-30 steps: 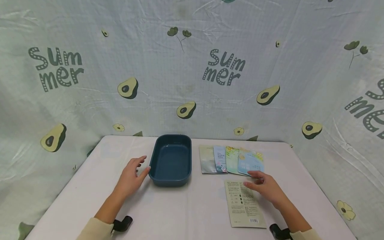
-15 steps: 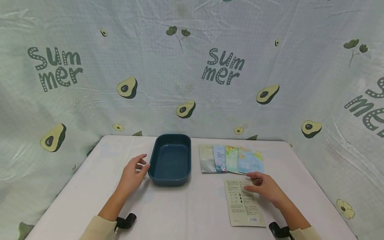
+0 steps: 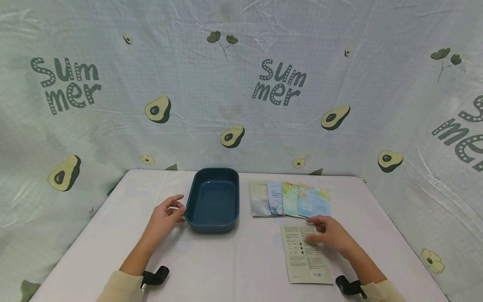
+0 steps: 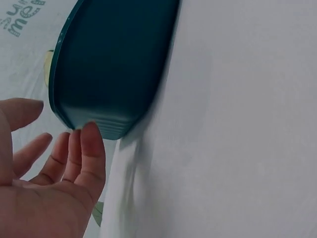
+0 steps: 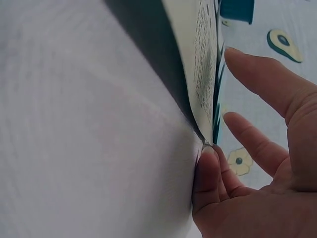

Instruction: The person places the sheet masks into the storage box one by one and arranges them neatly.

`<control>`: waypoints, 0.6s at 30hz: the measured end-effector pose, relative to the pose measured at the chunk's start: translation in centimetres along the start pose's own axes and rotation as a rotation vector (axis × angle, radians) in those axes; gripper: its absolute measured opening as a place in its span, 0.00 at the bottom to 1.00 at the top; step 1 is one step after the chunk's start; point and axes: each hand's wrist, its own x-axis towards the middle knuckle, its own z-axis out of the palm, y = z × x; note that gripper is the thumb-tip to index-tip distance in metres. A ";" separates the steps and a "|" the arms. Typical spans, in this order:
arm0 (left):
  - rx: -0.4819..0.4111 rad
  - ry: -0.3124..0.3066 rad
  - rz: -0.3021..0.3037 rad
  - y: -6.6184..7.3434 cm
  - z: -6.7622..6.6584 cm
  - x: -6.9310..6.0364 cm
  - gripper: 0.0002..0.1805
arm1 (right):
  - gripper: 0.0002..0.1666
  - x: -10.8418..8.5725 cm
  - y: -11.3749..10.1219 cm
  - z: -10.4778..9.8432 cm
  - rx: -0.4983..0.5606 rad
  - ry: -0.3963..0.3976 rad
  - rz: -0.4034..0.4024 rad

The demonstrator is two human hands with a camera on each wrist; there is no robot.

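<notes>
Beside the left wall of a dark blue rectangular bin (image 3: 212, 229) is my left hand (image 3: 164, 219), its fingers loosely bent. In the left wrist view its fingertips are at the bin's (image 4: 114, 59) lower edge; whether they press on it is unclear. My right hand (image 3: 333, 238) hovers over the upper right part of a flat beige printed packet (image 3: 302, 262) with a barcode. In the right wrist view, the lower fingers touch the packet's (image 5: 198, 64) slightly raised edge, while thumb and index finger stand apart from it.
Behind the beige packet, overlapping flat sachets lie in a row: a silvery one (image 3: 259, 203), a narrow pale blue one (image 3: 276, 202), a green one (image 3: 290, 201) and a light blue one (image 3: 315, 203). A white-covered table (image 3: 241, 268) meets a cloth backdrop (image 3: 188, 75) printed with avocados.
My left hand's thumb has drawn in a little beside the bin. The right hand stays almost where it was above the beige packet. The whole head view has shifted slightly.
</notes>
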 end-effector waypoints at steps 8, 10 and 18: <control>-0.156 -0.046 0.004 -0.7 -0.2 0.2 0.30 | 0.43 0.1 -0.1 0.0 -0.006 -0.019 0.001; -0.176 -0.052 -0.001 -0.7 -0.1 0.3 0.30 | 0.43 0.2 -0.1 0.0 -0.010 -0.022 -0.003; -0.281 -0.078 -0.057 -0.9 0.0 0.7 0.29 | 0.44 0.4 0.0 0.1 -0.039 -0.034 -0.010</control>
